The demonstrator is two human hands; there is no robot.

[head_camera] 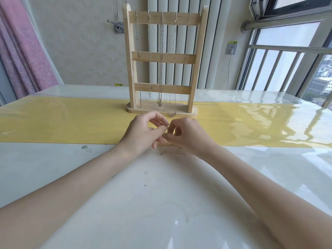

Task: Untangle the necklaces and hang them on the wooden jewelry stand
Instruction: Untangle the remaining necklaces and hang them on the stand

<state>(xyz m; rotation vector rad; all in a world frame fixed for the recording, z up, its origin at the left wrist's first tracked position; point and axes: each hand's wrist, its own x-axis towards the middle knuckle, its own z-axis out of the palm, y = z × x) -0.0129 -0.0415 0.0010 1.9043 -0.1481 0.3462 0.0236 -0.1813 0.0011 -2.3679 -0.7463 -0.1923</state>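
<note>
Head view: 1 wooden jewelry stand [162, 108] sits on the yellow strip [62, 123] of the table [107, 177], 3 crossbars, 5 top hooks; 4 necklaces [149, 56] hang from 4 hooks, the rightmost hook [189, 16] bare; 1 tangled necklace [166, 135] is pinched between left hand [143, 133] and right hand [186, 137], just in front of the stand's base, its tail trailing onto the table.

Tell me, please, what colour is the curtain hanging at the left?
Pink: the pink fabric curtain, seen best in the head view.
</note>
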